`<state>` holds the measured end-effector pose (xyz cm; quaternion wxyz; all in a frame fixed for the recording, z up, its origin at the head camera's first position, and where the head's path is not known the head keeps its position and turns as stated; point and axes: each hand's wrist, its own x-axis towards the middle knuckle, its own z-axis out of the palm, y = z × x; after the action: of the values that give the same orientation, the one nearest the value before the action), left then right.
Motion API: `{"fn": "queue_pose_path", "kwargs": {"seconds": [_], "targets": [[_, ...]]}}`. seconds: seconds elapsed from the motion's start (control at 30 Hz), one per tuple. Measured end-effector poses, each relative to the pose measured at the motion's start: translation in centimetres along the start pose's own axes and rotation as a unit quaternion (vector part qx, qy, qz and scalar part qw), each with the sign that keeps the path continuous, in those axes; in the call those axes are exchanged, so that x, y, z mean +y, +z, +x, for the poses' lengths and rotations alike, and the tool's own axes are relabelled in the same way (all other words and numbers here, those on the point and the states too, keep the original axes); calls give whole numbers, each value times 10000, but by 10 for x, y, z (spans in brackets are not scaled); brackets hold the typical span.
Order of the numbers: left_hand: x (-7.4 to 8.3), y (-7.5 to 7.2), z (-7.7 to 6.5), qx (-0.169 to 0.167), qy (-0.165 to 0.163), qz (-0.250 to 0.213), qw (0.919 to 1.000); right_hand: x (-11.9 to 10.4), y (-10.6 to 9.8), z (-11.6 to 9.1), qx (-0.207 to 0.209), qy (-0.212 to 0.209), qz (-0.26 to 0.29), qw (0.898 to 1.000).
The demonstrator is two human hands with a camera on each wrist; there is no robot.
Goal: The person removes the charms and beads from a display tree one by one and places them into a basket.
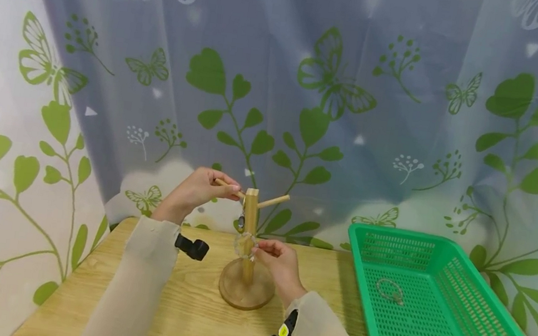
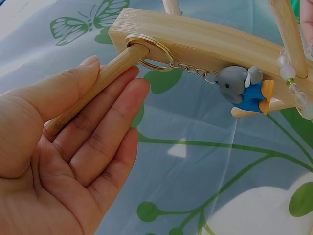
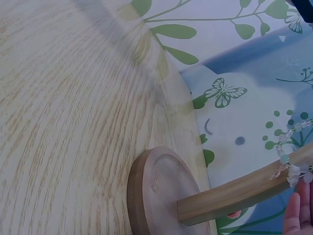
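Observation:
A wooden stand (image 1: 248,227) with several pegs and a round base (image 1: 246,291) rises from the table. My left hand (image 2: 73,132) holds its upper left peg (image 2: 98,88) between thumb and fingers. Around that peg, close to the post, sits the gold ring of a keychain (image 2: 247,88) with a small grey elephant figure in blue. Lower on the stand, a bracelet of pale translucent beads (image 1: 241,245) loops at a lower peg (image 2: 288,36). The fingers of my right hand (image 1: 280,262) pinch the bracelet's right side, by its white flower charm (image 3: 294,175).
On the right of the table (image 1: 190,315) is a green plastic basket (image 1: 367,292) with another beaded bracelet (image 1: 390,290) lying in it. A curtain with butterflies and leaves (image 1: 280,79) hangs close behind the stand. Another upper peg (image 1: 275,201) sticks out to the right.

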<state>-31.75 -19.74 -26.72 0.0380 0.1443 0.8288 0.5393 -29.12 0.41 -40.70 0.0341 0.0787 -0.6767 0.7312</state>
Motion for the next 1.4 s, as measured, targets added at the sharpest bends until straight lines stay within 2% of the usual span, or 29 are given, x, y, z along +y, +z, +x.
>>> {"fn": "queue_pose_path", "kwargs": {"seconds": [0.33,0.63,1.03,1.4], "targets": [[-3,0,-2,3,64,72,10000,3,2,-1,48,56,-89,9999],[-2,1,1,-37,-9,104,9999,-1,-1,0,34,38,-85,10000],[1,-1,0,-3,-10,97,10000,-14,-2,-1,-199,-458,-647,9967],[0,0,1,0,32,52,10000,-23,-3,-5,-539,-767,-600,9938]]}}
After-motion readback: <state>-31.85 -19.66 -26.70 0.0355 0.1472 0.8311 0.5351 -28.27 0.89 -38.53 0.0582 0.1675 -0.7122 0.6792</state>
